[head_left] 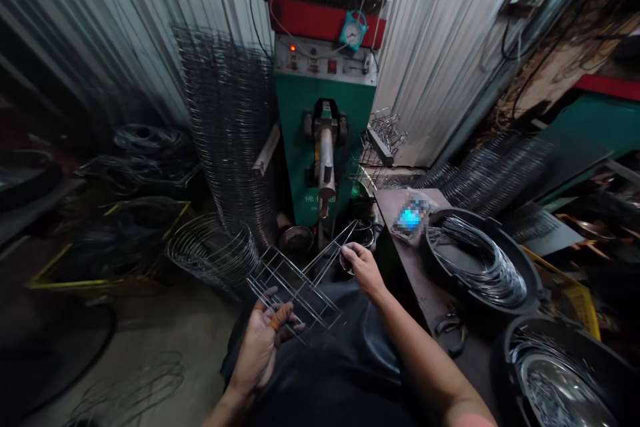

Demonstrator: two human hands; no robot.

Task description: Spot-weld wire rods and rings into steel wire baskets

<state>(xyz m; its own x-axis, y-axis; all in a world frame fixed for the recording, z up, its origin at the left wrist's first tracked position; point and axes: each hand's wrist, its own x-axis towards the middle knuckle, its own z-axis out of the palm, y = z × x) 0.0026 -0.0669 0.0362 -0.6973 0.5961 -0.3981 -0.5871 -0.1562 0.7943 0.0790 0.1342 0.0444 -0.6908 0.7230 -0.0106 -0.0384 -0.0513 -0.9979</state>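
Note:
A wire rack [295, 290] of thin crossed metal rods is held low over my lap, with two longer rods slanting up from it to the right. My left hand [267, 340] is closed around its near left edge; an orange wrap covers one finger. At the rack's right, my right hand [364, 268] is closed in a pinch beside the slanting rods. A small dark curved piece shows under its fingertips, too unclear to name. Beyond the rack stands a green spot welding machine [295, 127], its metal arm [326, 160] pointing towards me.
A tall stack of wire frames [225, 133] stands left of the machine, with round wire baskets [213, 250] before it. At right, a table [400, 247] bears a blurred lit device [411, 217] and a black tub [530, 287] of wire rings [500, 273]. Another tub [510, 360] is nearer.

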